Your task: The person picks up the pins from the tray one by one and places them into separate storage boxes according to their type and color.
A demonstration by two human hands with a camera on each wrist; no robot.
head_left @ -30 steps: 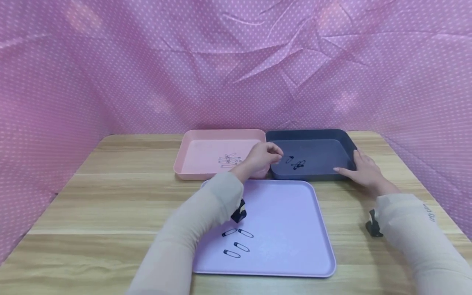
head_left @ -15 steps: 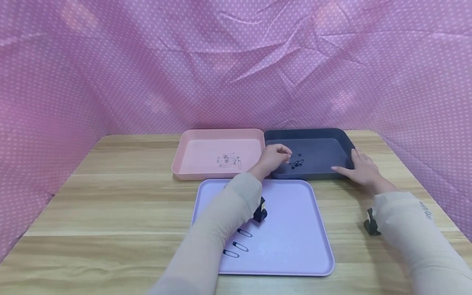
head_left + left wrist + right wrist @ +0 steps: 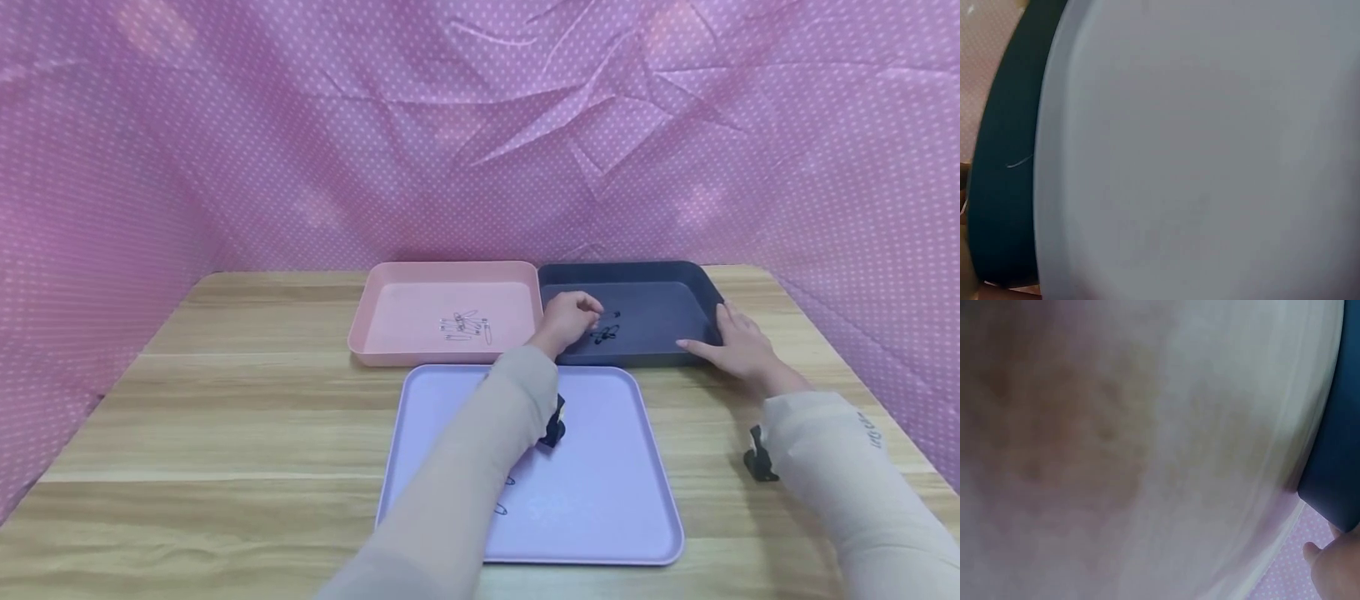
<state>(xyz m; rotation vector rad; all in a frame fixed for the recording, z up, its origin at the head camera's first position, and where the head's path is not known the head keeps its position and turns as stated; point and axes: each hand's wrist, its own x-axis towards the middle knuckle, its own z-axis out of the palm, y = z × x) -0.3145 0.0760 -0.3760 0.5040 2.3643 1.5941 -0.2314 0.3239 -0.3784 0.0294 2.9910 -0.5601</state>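
My left hand [image 3: 572, 318] is over the left part of the dark tray [image 3: 660, 304], pinching a black safety pin [image 3: 616, 314] that juts from its fingertips. Just below, a small pile of black safety pins [image 3: 604, 334] lies on the tray floor. My right hand [image 3: 738, 346] rests on the tray's front right corner, thumb stretched along the front rim and fingers against the right wall. Ends of safety pins [image 3: 501, 509] show on the lilac tray [image 3: 600, 500], partly hidden by the left sleeve. Both wrist views mostly show tray or blurred surface.
A pink tray [image 3: 405, 333] with several silver safety pins [image 3: 463, 325] stands left of the dark one, edges meeting. The lilac tray lies in front of both. Wooden tabletop [image 3: 225, 417] surrounds them, and a pink dotted cloth [image 3: 450, 150] hangs behind.
My left hand has moved right over the dark tray with the safety pin. The left sleeve now covers more pins on the lilac tray. My right hand stays at the corner.
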